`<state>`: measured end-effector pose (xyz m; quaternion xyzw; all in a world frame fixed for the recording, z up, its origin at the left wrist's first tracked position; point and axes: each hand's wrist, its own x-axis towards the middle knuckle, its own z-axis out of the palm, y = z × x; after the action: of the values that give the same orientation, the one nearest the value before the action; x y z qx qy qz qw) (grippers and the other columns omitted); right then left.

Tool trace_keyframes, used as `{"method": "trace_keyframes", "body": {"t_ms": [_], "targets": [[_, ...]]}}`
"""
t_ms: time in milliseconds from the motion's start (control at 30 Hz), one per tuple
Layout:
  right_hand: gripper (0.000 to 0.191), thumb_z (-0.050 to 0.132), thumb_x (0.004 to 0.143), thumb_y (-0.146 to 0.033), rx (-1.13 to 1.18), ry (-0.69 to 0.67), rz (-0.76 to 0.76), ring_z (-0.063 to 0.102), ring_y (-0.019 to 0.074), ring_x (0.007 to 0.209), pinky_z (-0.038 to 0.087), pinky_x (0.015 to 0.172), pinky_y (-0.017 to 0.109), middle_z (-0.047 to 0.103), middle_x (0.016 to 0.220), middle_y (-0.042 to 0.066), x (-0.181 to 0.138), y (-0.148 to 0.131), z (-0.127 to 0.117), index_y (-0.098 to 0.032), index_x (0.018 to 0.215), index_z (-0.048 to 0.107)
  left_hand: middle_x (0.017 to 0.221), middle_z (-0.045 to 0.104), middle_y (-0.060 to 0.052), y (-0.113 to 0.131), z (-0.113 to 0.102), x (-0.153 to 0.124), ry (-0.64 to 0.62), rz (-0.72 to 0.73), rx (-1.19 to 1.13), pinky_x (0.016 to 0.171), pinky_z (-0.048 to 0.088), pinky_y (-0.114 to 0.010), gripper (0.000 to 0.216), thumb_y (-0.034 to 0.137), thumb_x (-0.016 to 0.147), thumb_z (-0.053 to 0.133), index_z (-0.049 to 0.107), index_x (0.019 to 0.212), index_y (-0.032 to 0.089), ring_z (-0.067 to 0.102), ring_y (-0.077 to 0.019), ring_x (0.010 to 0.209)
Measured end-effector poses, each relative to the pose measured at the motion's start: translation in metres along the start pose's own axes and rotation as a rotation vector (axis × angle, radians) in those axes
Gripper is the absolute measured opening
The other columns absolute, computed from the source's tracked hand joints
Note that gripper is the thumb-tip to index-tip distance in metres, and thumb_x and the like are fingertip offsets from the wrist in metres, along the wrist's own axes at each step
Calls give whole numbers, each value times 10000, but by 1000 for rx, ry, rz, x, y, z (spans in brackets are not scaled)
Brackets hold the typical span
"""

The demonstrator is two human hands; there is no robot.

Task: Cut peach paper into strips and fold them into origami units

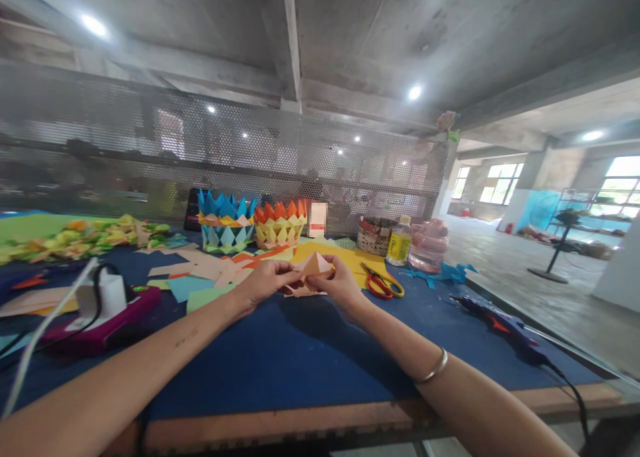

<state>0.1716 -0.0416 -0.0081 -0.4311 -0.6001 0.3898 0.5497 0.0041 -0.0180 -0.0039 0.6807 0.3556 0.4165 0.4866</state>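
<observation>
Head view, count as follows: two hands, one piece of folded peach paper [316, 263]. Both grips are closed to a pinch: the left hand [275, 277] has the paper's nine-o'clock side, the right hand [340, 283] its three-o'clock side. It sits between thumbs and fingers, peak towards twelve, raised over the blue table [240, 370]. Two pointed paper rings stand beyond, one blue-topped [227, 223] at ten o'clock, one orange-topped [281, 225] near eleven. One pair of scissors [376, 277] lies at three (handles red and yellow, I note). One glue gun [513, 327] lies between three and four; one purple power strip [107, 327] between eight and nine.
</observation>
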Motion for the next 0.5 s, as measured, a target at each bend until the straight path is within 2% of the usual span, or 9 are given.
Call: {"method": "trace_keyframes", "body": {"t_ms": [200,367,500], "targets": [[566,740,560,-253,18,-8,9,627,162,730,491,690,301,655,824,35,0,0,2,-156,1047,470,640,646,-27,1,1,-1,-15,-8,-81,600,426,-256,282,386,571,736,636,653,135,567,-130,580],[572,746,555,-250,10,-58,-4,616,144,650,484,619,271,646,741,0,0,-1,2,-171,1042,458,604,642,-27,6,4,-3,-24,-17,-75,608,439,-271,273,348,532,759,634,638,130,569,-137,563],[540,741,574,-270,-29,-51,-31,609,139,670,475,639,267,644,772,10,-1,-3,1,-159,1028,472,616,640,-22,8,7,-5,-19,-26,-90,620,451,-268,272,372,576,733,613,639,135,582,-132,581]]}}
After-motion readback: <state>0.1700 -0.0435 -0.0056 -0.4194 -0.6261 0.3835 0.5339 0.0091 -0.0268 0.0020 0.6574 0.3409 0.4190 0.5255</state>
